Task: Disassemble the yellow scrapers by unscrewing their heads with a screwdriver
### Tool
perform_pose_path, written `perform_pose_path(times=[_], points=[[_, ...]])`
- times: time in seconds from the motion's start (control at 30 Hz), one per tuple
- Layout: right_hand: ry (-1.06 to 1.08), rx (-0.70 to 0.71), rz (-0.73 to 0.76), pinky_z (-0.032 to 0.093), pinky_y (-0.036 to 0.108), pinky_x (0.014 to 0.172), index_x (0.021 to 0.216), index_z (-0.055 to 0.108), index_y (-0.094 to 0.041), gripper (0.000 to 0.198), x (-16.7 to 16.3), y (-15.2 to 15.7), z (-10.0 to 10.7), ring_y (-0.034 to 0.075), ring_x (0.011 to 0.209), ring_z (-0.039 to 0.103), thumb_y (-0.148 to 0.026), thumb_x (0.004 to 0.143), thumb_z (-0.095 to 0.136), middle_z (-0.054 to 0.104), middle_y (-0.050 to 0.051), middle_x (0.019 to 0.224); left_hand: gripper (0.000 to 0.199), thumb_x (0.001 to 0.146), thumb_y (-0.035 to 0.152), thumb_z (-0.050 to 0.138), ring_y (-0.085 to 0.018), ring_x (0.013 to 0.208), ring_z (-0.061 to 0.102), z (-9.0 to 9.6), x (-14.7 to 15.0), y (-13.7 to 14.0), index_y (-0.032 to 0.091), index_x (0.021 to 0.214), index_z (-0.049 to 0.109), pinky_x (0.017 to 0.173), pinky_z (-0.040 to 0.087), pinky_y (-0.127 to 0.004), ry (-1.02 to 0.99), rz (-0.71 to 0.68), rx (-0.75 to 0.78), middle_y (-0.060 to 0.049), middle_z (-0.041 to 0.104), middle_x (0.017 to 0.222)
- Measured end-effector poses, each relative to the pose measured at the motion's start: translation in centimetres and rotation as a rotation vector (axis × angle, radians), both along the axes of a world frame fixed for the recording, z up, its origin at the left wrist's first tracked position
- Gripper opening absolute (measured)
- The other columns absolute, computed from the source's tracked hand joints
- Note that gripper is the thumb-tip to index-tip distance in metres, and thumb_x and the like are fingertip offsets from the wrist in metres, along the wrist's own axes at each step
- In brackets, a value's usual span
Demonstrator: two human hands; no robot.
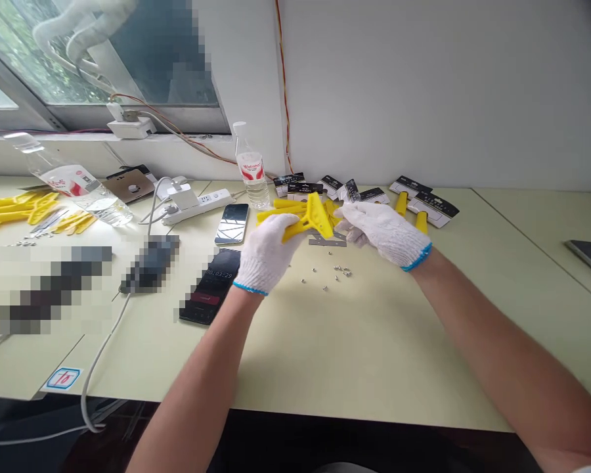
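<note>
My left hand (268, 253), in a white knit glove with a blue cuff, is closed around the handle of a yellow plastic scraper (319, 217). Its wide head points up and to the right, and no blade shows on it. Just right of that head is my gloved right hand (381, 230), fingers drawn together; whatever they may hold is hidden. Beneath and behind the hands lie more yellow scrapers (280, 205) and flat grey metal blades (328, 241). Several small screws (345, 270) are scattered on the table in front of them.
Black-and-white header cards (305, 190) lie along the wall. Water bottles (252, 171), a power strip (201, 205), a pale phone (232, 223) and a dark phone with a timer (209, 289) stand or lie leftward. A white cable (103, 348) hangs over the table's front edge.
</note>
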State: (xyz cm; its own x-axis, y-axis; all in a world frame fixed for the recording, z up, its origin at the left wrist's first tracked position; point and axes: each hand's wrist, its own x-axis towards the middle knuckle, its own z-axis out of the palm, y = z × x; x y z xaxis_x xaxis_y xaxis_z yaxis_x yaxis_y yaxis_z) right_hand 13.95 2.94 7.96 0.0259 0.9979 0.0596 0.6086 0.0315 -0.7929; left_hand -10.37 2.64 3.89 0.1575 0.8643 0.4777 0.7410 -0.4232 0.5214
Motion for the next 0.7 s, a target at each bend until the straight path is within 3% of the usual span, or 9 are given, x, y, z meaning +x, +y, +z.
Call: perform_pose_path(times=[0.1, 0.2, 0.3, 0.4, 0.57, 0.7], points=[[-0.039, -0.041, 0.015, 0.059, 0.034, 0.07, 0.105, 0.075, -0.026, 0.031, 3.1, -1.1, -0.7, 0.025, 0.082, 0.074, -0.051, 0.1, 0.058, 0.079, 0.009, 0.096, 0.027, 0.096, 0.036, 0.067, -0.028, 0.104, 0.069, 0.9, -1.0, 2.3, 0.024, 0.119, 0.076, 0.093, 0.052, -0.037, 0.117, 0.061, -0.019, -0.008, 0.077, 0.116], [-0.411, 0.043, -0.1, 0.054, 0.035, 0.076, 0.1, 0.075, -0.026, 0.024, 7.1, -2.2, -2.4, 0.025, 0.088, 0.073, -0.039, 0.099, 0.056, 0.08, 0.006, 0.101, 0.033, 0.095, 0.033, 0.064, -0.032, 0.106, 0.069, 1.5, -0.8, 5.6, 0.024, 0.123, 0.079, 0.095, 0.051, -0.041, 0.288, 0.082, -0.043, -0.011, 0.077, 0.117], [-0.625, 0.001, -0.159, 0.052, 0.038, 0.077, 0.103, 0.076, -0.025, 0.026, 10.4, -3.2, -4.5, 0.029, 0.095, 0.072, -0.039, 0.098, 0.055, 0.079, 0.009, 0.106, 0.044, 0.093, 0.029, 0.062, -0.035, 0.112, 0.068, 1.1, 0.2, 9.0, 0.027, 0.134, 0.077, 0.096, 0.051, -0.044, 0.376, 0.096, -0.059, -0.012, 0.076, 0.123], [-0.646, -0.031, -0.173, 0.053, 0.04, 0.083, 0.111, 0.077, -0.023, 0.032, 11.9, -4.2, -6.2, 0.032, 0.105, 0.071, -0.042, 0.098, 0.055, 0.077, 0.013, 0.118, 0.048, 0.093, 0.028, 0.06, -0.037, 0.116, 0.065, -0.2, 1.4, 11.1, 0.03, 0.138, 0.076, 0.096, 0.05, -0.047, 0.447, 0.111, -0.051, -0.011, 0.075, 0.128], [-0.597, -0.076, -0.183, 0.055, 0.042, 0.085, 0.109, 0.08, -0.024, 0.037, 12.1, -4.7, -6.6, 0.031, 0.103, 0.072, -0.048, 0.101, 0.053, 0.077, 0.012, 0.118, 0.046, 0.097, 0.027, 0.054, -0.037, 0.114, 0.065, -1.7, 2.1, 11.6, 0.029, 0.138, 0.075, 0.095, 0.05, -0.048, 0.507, 0.092, -0.069, -0.014, 0.073, 0.129], [-0.655, 0.05, -0.228, 0.055, 0.043, 0.085, 0.105, 0.081, -0.022, 0.031, 12.7, -3.1, -6.2, 0.032, 0.097, 0.074, -0.041, 0.098, 0.058, 0.078, 0.016, 0.111, 0.047, 0.095, 0.025, 0.054, -0.04, 0.118, 0.061, -1.8, 1.8, 10.9, 0.024, 0.138, 0.073, 0.093, 0.049, -0.049, 0.528, 0.147, -0.017, -0.016, 0.071, 0.131]])
